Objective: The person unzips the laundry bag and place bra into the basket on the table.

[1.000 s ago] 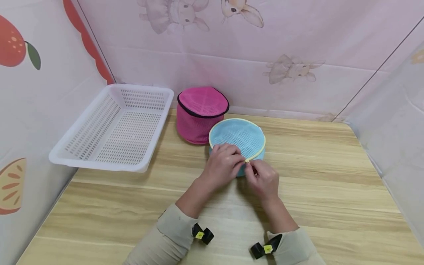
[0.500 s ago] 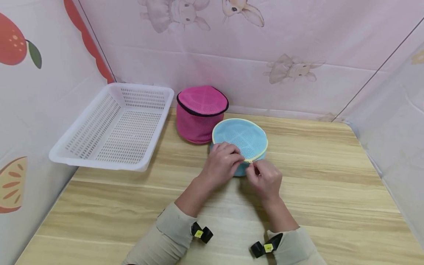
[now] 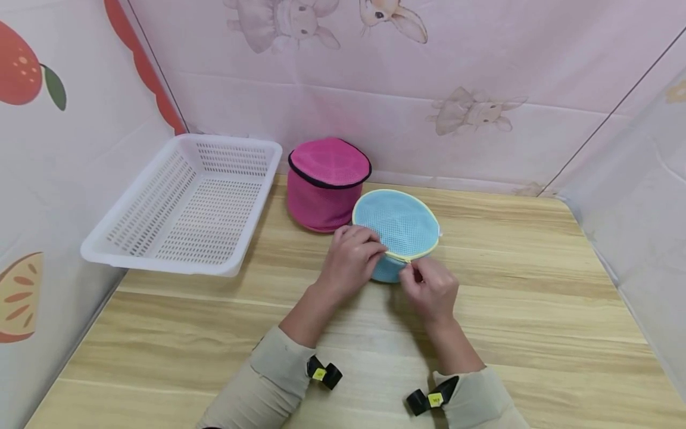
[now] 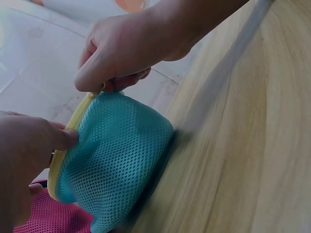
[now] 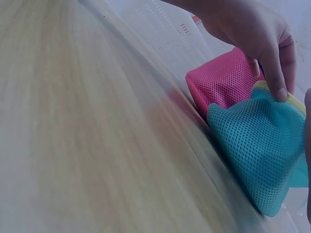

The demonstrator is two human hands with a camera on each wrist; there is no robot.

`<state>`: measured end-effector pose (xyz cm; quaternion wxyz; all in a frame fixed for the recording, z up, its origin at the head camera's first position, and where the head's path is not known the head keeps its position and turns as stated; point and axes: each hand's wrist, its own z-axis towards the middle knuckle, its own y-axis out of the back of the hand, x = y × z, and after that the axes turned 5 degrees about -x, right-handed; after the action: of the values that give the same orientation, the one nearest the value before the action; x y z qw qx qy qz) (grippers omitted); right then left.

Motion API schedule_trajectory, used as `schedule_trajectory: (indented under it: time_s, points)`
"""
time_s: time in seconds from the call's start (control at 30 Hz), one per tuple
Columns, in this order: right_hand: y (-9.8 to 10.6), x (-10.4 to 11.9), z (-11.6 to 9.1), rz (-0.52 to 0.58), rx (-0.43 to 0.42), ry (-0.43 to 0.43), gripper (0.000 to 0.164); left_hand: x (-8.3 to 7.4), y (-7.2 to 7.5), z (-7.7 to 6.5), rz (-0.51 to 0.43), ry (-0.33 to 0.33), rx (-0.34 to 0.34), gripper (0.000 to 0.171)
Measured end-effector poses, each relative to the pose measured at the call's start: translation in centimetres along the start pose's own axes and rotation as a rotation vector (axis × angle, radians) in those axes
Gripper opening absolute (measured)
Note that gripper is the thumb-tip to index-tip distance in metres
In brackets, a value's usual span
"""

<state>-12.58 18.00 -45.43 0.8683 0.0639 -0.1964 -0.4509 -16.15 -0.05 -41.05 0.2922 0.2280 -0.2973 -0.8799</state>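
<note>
A round light-blue mesh laundry bag (image 3: 398, 221) with a yellow zipper rim stands on the wooden table in the head view. My left hand (image 3: 349, 261) pinches the near left part of this rim; its thumb (image 4: 68, 139) lies over the yellow edge in the left wrist view. At the front of the rim, my right hand (image 3: 433, 288) pinches the zipper end with curled fingers, which hide most of the pull. The bag's mesh side (image 5: 257, 145) looks slack and dented in the right wrist view.
Behind and left of the blue bag stands a pink mesh bag (image 3: 324, 205) with black trim, close beside it. A white perforated plastic basket (image 3: 233, 261) sits at the far left. Printed cloth walls (image 3: 375, 77) border the table (image 3: 536, 310).
The blue bag has shifted and turned slightly to the right. My left hand has slid left along the rim, while my right hand has edged right with the zipper end.
</note>
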Motion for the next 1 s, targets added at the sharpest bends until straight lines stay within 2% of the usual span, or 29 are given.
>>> schedule_trajectory:
  time_s: [0.23,0.57,0.73,1.0]
  points:
    - [-0.1,-0.1,-0.1,0.012,0.010,-0.009,0.018,-0.1,0.0,0.0,0.002,-0.010,-0.001,0.008]
    - [-0.3,0.2,0.0,0.045,0.025,0.030,0.016,-1.1,-0.5,-0.1,0.007,-0.086,0.002,0.008]
    - [-0.4,0.2,-0.1,0.042,0.037,0.049,0.016,-1.5,-0.6,-0.2,0.020,-0.080,0.009,0.006]
    - [-0.3,0.3,0.0,0.043,0.050,0.024,0.017,-1.6,-0.7,-0.3,0.026,-0.064,-0.013,0.005]
